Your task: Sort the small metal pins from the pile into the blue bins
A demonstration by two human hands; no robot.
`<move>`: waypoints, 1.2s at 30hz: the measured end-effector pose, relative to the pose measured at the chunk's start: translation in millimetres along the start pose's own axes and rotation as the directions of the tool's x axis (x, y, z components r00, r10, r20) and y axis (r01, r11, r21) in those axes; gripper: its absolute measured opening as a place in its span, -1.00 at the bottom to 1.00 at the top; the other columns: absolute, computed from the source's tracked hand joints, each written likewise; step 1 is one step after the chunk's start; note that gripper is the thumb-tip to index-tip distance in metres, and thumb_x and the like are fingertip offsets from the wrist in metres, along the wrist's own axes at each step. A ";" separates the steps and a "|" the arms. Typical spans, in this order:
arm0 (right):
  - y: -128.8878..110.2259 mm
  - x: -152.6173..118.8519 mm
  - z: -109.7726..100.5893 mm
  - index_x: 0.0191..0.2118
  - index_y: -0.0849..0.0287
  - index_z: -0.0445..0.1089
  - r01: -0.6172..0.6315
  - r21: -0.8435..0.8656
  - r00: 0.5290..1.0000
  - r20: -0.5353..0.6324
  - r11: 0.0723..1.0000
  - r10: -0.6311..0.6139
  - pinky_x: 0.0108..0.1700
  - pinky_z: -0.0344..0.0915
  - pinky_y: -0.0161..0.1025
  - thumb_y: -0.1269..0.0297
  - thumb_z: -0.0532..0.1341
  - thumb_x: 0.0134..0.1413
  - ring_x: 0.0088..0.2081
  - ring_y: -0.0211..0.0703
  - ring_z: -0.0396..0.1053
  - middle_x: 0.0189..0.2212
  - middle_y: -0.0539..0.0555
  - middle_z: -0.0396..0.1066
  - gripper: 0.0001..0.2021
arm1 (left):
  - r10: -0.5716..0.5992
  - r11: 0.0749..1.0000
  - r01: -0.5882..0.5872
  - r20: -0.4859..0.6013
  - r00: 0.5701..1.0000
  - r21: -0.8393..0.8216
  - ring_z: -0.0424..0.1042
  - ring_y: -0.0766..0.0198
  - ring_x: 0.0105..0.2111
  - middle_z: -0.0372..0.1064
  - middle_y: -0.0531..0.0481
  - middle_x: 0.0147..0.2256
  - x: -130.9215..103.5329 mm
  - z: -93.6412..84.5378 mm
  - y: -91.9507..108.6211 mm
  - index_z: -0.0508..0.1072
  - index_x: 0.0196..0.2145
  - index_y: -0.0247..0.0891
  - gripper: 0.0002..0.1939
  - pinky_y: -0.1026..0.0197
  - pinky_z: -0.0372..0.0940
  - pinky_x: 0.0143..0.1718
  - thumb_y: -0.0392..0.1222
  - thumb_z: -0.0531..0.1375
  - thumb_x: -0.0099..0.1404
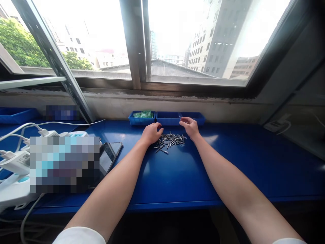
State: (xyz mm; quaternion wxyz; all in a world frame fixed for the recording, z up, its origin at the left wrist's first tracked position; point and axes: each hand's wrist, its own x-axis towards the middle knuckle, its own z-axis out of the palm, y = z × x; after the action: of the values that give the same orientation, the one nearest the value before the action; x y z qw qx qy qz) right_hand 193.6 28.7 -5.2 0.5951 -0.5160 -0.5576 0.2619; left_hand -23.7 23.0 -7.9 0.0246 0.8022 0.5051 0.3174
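Observation:
A loose pile of thin dark metal pins, some with shiny tips, lies on the blue tabletop. At the pile's upper left edge is my left hand, its fingers curled and its thumb close to the index finger; what they hold, if anything, is hidden. My right hand is raised at the front of the bins, right of the pile, thumb and fingers drawn together in a pinch. Anything in that pinch is too small to make out. Behind the hands stand a blue middle bin and a blue right bin.
Green packets lie in the left blue bin. To the left are a phone, a white power strip with plugs and cables, and a pixelated area. A metal shelf post rises before the window.

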 end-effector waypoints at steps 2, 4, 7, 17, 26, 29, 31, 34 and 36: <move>7.9 5.2 -4.3 -0.20 0.16 0.47 -0.020 -0.085 0.997 -0.073 0.996 0.014 -0.20 0.31 -0.17 0.21 0.29 -0.29 -0.33 -0.14 0.36 -0.24 0.08 0.48 -0.61 | -0.021 1.000 0.021 0.003 1.000 0.019 0.41 0.13 -0.21 0.44 -0.09 -0.22 0.2 -0.2 -0.6 0.44 -0.17 -0.25 -0.72 0.19 0.28 -0.19 -0.07 0.08 0.25; 14.3 8.9 -8.0 -0.15 0.16 0.46 -0.028 -0.121 0.994 -0.106 0.992 0.016 -0.18 0.31 -0.15 0.23 0.28 -0.30 -0.32 -0.13 0.36 -0.19 0.08 0.47 -0.56 | -0.024 0.999 0.024 0.011 1.000 0.027 0.40 0.13 -0.20 0.44 -0.09 -0.21 0.3 -0.1 -0.4 0.44 -0.18 -0.25 -0.72 0.19 0.28 -0.18 -0.08 0.08 0.25; 20.1 12.1 -10.9 -0.08 0.17 0.42 -0.038 -0.119 0.993 -0.119 0.992 0.024 -0.15 0.31 -0.13 0.23 0.28 -0.29 -0.28 -0.11 0.37 -0.16 0.10 0.45 -0.50 | -0.018 0.999 0.017 0.032 0.999 0.036 0.40 0.13 -0.20 0.43 -0.09 -0.20 0.2 0.4 -0.2 0.45 -0.18 -0.25 -0.72 0.18 0.28 -0.18 -0.08 0.07 0.25; 23.0 12.0 -10.5 0.02 0.21 0.34 -0.038 -0.125 0.998 -0.060 0.991 0.030 -0.19 0.33 -0.15 0.21 0.29 -0.28 -0.27 -0.09 0.38 -0.19 0.14 0.43 -0.40 | -0.035 0.995 0.026 0.097 0.995 0.094 0.39 0.14 -0.27 0.41 -0.08 -0.29 1.5 -0.5 -1.6 0.51 -0.36 -0.23 -0.76 0.19 0.28 -0.24 -0.13 0.07 0.19; -1.3 -9.6 2.5 -0.25 0.18 0.47 0.271 -0.418 0.932 0.339 0.867 -0.127 -0.36 0.23 -0.27 0.15 0.23 -0.13 -0.44 -0.22 0.31 -0.50 0.01 0.40 -0.70 | -0.012 0.998 0.001 0.190 0.982 0.060 0.38 0.16 -0.28 0.38 -0.07 -0.31 1.8 -0.3 -3.4 0.52 -0.37 -0.21 -0.77 0.22 0.27 -0.28 -0.10 0.10 0.13; -4.0 -12.6 6.9 -0.34 0.17 0.49 0.356 -0.487 0.885 0.449 0.797 -0.121 -0.41 0.17 -0.28 0.04 0.23 -0.12 -0.45 -0.22 0.29 -0.50 0.03 0.39 -0.69 | 0.000 0.999 -0.011 0.212 0.977 0.048 0.38 0.17 -0.29 0.38 -0.07 -0.32 2.1 -0.8 -3.3 0.50 -0.38 -0.22 -0.77 0.23 0.27 -0.28 -0.08 0.11 0.13; -3.5 -12.6 8.3 -0.38 0.17 0.49 0.374 -0.498 0.866 0.489 0.782 -0.103 -0.40 0.16 -0.29 0.02 0.23 -0.10 -0.42 -0.22 0.29 -0.47 0.04 0.42 -0.70 | -0.001 0.999 -0.009 0.223 0.975 0.044 0.38 0.17 -0.29 0.38 -0.07 -0.31 2.5 -1.1 -3.2 0.50 -0.38 -0.23 -0.77 0.23 0.27 -0.29 -0.06 0.11 0.14; -2.7 -12.5 8.7 -0.41 0.16 0.50 0.383 -0.486 0.846 0.526 0.786 -0.088 -0.39 0.15 -0.31 0.06 0.22 -0.07 -0.41 -0.24 0.30 -0.46 0.04 0.43 -0.73 | -0.006 0.999 -0.004 0.232 0.973 0.043 0.38 0.17 -0.29 0.38 -0.07 -0.30 3.1 -1.0 -3.5 0.48 -0.38 -0.23 -0.77 0.22 0.26 -0.28 -0.06 0.11 0.15; -2.8 -12.8 8.7 -0.41 0.16 0.50 0.388 -0.472 0.836 0.541 0.792 -0.087 -0.41 0.13 -0.32 0.07 0.21 -0.06 -0.43 -0.26 0.28 -0.48 0.03 0.42 -0.74 | -0.009 0.999 -0.001 0.238 0.971 0.044 0.37 0.17 -0.29 0.38 -0.06 -0.30 3.5 -0.2 -4.1 0.47 -0.39 -0.23 -0.78 0.21 0.26 -0.28 -0.06 0.11 0.16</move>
State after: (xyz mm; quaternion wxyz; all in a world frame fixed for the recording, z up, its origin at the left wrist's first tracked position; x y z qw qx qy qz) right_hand 181.7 19.2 -9.1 0.2823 -0.5066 -0.8045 0.1280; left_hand -26.0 27.8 -7.5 0.0679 0.8338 0.5070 0.2076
